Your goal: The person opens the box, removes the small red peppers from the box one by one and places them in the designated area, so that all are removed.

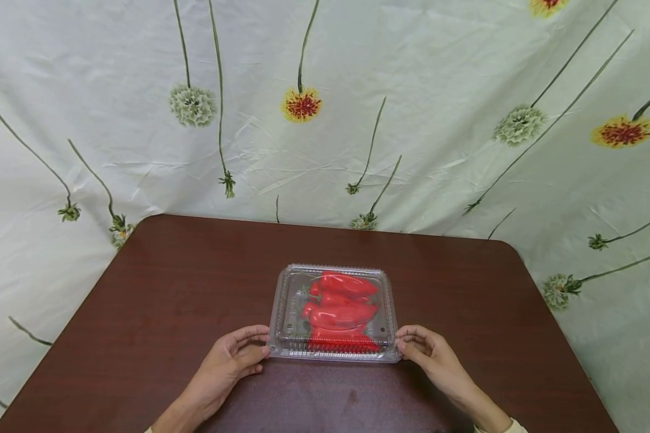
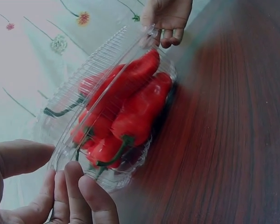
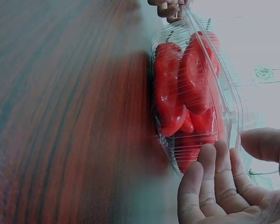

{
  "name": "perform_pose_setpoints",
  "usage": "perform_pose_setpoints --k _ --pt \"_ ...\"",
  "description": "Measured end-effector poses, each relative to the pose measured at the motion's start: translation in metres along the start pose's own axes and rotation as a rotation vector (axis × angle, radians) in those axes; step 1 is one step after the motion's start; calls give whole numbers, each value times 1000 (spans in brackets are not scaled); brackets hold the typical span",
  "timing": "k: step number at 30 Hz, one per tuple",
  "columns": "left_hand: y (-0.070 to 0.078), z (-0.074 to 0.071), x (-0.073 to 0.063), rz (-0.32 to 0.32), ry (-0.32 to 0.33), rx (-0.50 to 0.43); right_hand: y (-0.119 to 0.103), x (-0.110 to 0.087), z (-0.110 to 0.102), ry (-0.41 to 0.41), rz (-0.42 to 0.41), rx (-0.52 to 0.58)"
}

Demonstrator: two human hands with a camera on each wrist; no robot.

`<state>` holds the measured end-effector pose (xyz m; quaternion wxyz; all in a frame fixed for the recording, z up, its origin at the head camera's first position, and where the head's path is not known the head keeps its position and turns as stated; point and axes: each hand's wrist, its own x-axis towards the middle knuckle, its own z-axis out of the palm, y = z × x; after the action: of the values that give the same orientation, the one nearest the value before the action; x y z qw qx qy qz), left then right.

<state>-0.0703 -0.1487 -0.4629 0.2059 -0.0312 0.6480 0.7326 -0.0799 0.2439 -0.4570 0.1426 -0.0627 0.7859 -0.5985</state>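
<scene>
A clear plastic clamshell container [image 1: 295,307] with its lid down is at the middle of the dark table. Several long red peppers [image 1: 342,316] with green stems lie inside, side by side and piled. At the container's near left corner, my left hand [image 1: 230,358] pinches the rim between thumb and fingers. My right hand [image 1: 433,358] pinches the rim at the near right corner in the same way. Both wrist views show thumbs above the rim and fingers below. Whether the container's base touches the table cannot be told.
The reddish-brown wooden table [image 1: 195,282] has rounded far corners. Behind it and along both sides hangs a pale cloth [image 1: 433,78] printed with dandelions and yellow-red flowers.
</scene>
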Motion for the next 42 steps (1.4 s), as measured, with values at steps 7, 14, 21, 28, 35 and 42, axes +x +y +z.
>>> perform_pose_setpoints --k 7,14,21,28,35,42 --pt "0 4 1 31 45 42 0 1 0 15 2 -15" --pt "-1 11 4 84 119 81 0 1 2 28 -7 -18" --pt "-1 16 5 81 170 88 0 1 2 33 -22 -31" --pt "-1 17 3 91 143 128 1 1 2 33 -37 -40" --pt "-2 17 1 106 138 199 2 2 2 32 -38 -35" --pt "-1 22 -1 135 162 203 3 3 4 43 -32 -45"
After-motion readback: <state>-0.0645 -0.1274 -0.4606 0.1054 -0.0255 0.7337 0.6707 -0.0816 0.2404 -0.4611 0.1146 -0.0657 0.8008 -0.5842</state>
